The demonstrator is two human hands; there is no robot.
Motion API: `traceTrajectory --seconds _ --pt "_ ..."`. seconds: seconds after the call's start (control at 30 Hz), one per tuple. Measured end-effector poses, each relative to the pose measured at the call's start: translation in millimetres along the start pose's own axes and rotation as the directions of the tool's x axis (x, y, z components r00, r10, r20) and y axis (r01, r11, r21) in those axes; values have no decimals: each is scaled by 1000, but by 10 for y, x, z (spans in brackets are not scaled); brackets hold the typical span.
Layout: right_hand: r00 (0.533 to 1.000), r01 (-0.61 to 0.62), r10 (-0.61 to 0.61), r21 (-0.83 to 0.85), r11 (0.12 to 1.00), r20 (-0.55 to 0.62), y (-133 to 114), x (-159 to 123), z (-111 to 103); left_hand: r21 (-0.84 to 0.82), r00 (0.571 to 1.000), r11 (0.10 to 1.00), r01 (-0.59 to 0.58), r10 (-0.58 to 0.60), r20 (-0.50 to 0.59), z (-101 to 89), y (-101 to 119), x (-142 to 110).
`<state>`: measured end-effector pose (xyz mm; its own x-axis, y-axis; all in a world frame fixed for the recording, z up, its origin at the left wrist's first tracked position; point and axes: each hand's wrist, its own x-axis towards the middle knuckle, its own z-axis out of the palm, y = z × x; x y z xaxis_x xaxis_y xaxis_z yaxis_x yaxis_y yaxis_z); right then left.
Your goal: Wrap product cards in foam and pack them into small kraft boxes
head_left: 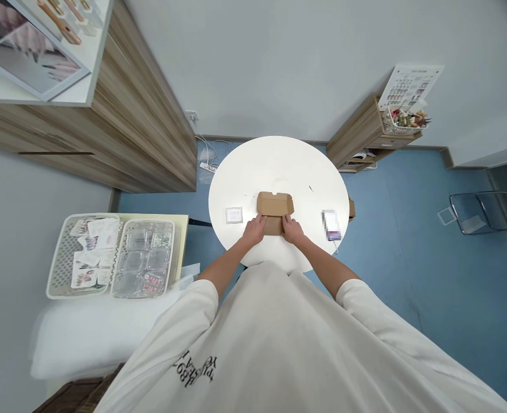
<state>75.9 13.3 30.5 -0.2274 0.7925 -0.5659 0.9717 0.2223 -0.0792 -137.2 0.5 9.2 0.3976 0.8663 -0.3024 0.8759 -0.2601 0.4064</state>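
Head view: packet [234, 215] lies near the left edge of the white table [275, 160], probably parked there to leave the middle free; left hand [254, 230] pinches the left side of the cardboard box [273, 225], set mid-table, slightly toward the person. Right hand [292, 229] pinches its right side, likely a matched hold to keep it square, far flap [275, 203] spread away; exact thumb grip can't tell. Pixelated item [331, 225] sits by the right edge, clear of the elbow; most room's beyond the flap, less toward the near edge.
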Motion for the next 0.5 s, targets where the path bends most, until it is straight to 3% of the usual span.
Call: traceTrajectory --seconds 0.07,0.13,0.17,0.23,0.3,0.33,0.5 --pt "1000 5 -5 0 1000 1 -1 7 -3 -62 996 997 39 -44 -82 -45 -145 -75" --pt "1000 8 -8 0 1000 -1 0 12 -2 -111 969 979 170 -187 -161 -111 -321 -133" --pt "1000 9 -9 0 1000 -1 1 15 0 -133 937 953 270 -292 -191 -148 -414 -150" --pt "1000 8 -8 4 1000 -1 3 18 7 -200 819 847 492 -529 -224 -215 -590 -158" --pt "1000 4 -4 7 1000 -1 5 20 15 -286 690 706 648 -703 -173 -260 -736 -131" --pt "1000 2 -2 7 1000 -2 5 21 19 -327 653 651 684 -747 -121 -271 -791 -108" --pt "1000 -4 4 -7 1000 -6 -2 19 27 -384 559 498 777 -827 59 -231 -910 31"
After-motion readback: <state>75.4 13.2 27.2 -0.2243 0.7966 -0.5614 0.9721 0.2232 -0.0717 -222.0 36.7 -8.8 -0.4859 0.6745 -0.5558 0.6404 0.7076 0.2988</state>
